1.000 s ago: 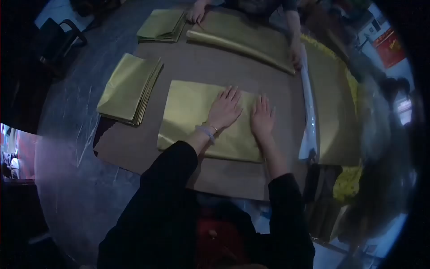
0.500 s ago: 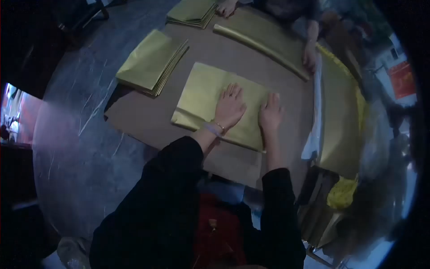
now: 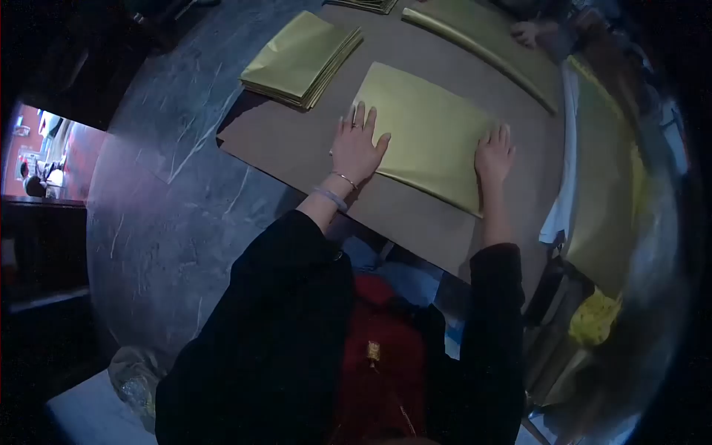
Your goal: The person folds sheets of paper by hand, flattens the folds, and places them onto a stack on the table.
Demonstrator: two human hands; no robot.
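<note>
A folded sheet of gold paper [image 3: 430,133] lies flat on the brown tabletop in front of me. My left hand [image 3: 357,147] rests on its left edge, palm down with the fingers spread. At the right edge of the paper is my right hand [image 3: 495,153], its fingers stretched forward and the palm down. Neither hand grips anything. To the upper left sits a stack of folded gold paper [image 3: 300,55].
A long gold sheet with a rolled edge [image 3: 475,41] lies across the far side, with another person's hand [image 3: 526,32] by it. More gold paper [image 3: 604,178] stands at the right, above a crumpled yellow bundle [image 3: 595,315]. The brown table [image 3: 278,152] has a near-left edge.
My left hand has slid from the middle of the gold paper to its left edge. The raised strip on the paper's left side now lies flat. The view has shifted.
</note>
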